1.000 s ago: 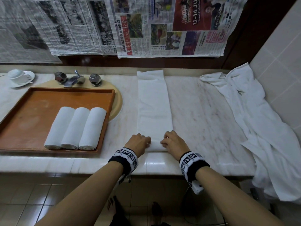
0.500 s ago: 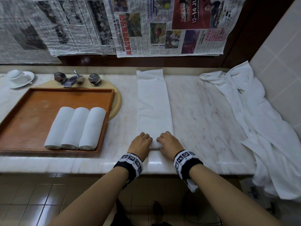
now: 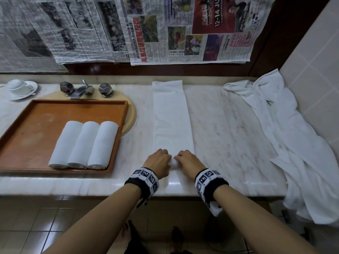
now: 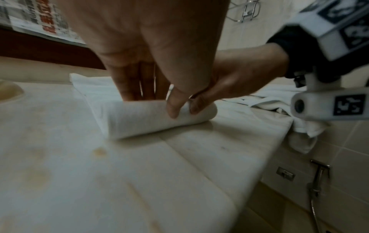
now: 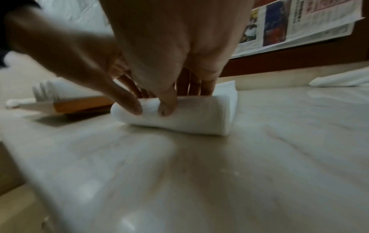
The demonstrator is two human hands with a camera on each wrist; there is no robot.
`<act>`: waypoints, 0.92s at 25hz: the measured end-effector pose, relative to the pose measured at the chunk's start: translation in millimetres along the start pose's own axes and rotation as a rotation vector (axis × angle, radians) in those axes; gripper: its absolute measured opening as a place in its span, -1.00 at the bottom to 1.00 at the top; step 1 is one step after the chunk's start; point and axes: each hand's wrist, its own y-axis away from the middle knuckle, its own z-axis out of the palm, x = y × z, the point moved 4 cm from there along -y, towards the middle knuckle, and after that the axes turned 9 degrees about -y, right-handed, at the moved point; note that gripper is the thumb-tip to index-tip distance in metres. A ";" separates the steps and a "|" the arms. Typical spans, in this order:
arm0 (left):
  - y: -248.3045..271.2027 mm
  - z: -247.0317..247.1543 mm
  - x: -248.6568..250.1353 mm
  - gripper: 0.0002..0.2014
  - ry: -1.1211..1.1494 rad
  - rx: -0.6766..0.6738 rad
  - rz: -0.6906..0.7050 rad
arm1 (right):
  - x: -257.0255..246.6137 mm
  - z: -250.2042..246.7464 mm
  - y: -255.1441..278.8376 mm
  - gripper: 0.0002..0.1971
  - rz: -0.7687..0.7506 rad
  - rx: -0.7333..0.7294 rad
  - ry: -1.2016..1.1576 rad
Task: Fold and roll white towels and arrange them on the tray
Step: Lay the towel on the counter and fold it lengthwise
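Note:
A long folded white towel (image 3: 171, 118) lies lengthwise on the marble counter, its near end wound into a small roll (image 4: 143, 119) (image 5: 189, 116). My left hand (image 3: 159, 161) and right hand (image 3: 185, 160) sit side by side on that roll. Each has its fingers curled over the far side and its thumb on the near side, as the wrist views show for my left hand (image 4: 143, 88) and right hand (image 5: 179, 88). To the left, an orange-brown tray (image 3: 36, 114) holds three rolled white towels (image 3: 83, 144) side by side.
A loose heap of white towels (image 3: 286, 136) drapes over the counter's right end and hangs off its edge. The faucet (image 3: 82, 89) and a cup on a saucer (image 3: 19, 88) stand behind the tray. Newspapers (image 3: 183, 30) cover the wall. The counter's front edge (image 3: 91, 186) runs just behind my wrists.
Both hands have moved away from me and closer together, turning the towel's near end over into a thicker roll. The flat part of the towel is shorter.

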 end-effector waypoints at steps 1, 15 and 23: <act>3.2 1.5 1.3 -0.81 0.035 0.045 -0.004 | 1.4 -2.4 -3.1 -0.76 0.020 -0.042 -0.002; -2.9 7.5 5.7 -0.82 0.069 0.208 -0.045 | -4.3 7.8 7.1 -0.60 0.001 0.215 0.185; 15.7 28.7 5.5 -0.74 0.221 0.338 0.046 | 6.6 -4.2 2.5 -0.58 0.000 -0.109 0.058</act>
